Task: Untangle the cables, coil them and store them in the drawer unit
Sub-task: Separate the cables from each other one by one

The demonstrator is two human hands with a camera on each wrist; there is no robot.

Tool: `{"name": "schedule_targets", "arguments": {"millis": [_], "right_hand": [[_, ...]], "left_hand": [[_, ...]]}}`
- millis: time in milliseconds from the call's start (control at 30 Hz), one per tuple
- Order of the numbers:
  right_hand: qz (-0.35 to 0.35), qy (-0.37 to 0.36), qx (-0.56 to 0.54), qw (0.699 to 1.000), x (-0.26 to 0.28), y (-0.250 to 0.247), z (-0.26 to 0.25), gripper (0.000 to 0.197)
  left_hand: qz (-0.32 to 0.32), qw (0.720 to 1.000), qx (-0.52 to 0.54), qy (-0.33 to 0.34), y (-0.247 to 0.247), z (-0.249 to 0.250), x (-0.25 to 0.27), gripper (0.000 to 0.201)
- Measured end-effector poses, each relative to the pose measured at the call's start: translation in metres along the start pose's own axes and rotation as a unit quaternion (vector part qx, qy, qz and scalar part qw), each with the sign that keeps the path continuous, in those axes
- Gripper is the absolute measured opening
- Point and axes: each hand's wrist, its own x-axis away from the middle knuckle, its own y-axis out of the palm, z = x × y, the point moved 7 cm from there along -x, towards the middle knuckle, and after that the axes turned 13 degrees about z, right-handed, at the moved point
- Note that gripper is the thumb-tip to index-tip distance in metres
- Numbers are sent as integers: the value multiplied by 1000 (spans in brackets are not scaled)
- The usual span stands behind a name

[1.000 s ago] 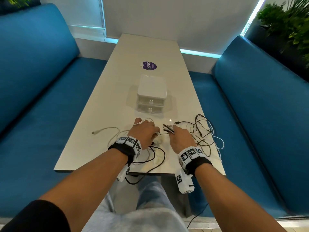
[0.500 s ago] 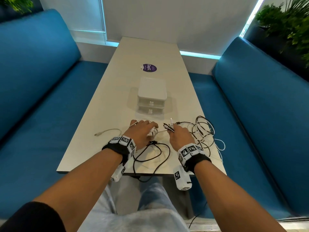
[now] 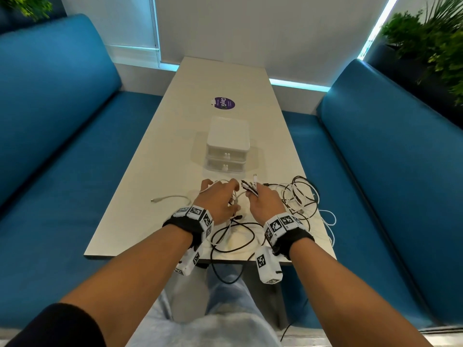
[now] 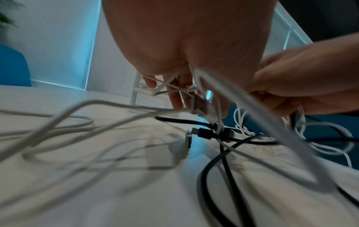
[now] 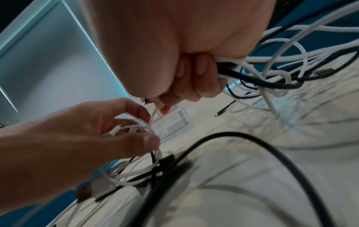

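A tangle of black and white cables lies on the near end of the white table. My left hand holds loops of a white cable, its fingers curled round them. My right hand grips a bundle of black and white cable ends, which stick out past its fingers; the fist is closed round the cords. A black cable loops below both hands and hangs over the table's front edge. The white two-drawer unit stands just beyond the hands, both drawers closed.
A loose white cable end lies to the left of my left hand. A purple sticker is on the table beyond the drawer unit. Blue benches flank the table on both sides, and plants stand at the far right.
Both hands have lifted slightly and come closer together over the tangle. The left hand has gathered more white cable, and the black loop below has shifted.
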Motion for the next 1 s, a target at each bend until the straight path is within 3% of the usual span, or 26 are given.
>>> {"name": "schedule_targets", "arguments": {"millis": [100,367,467,567,667,800,867,1000], "right_hand": [[8,-4,5,1000,-3,-3,-1,24],[20,34,46,998,-7,-15,21,29],[14,37,58,998,-5,-12,21,32],[3,31,66,997,-3,-6,16,32],[2,35,55,998,-2,-2,11,30],[19,43,12,999,-4,-7,5,28],[27,42,-12,999,-5,-10,4,26],[40,37,-23,998,-9,-15,6,24]], "left_hand": [[-16,996,-87,23,0,6,-4,26],[-55,984,-165,44,-7,-11,-3,59],[-79,992,-94,35,-5,-12,-2,82],[-69,997,28,25,-13,4,-1,85],[-39,998,56,2,-17,12,-1,75],[15,995,66,-69,-5,4,-7,35],[25,996,46,-69,-2,7,-10,23],[-11,996,-82,-44,-2,10,-11,29]]}}
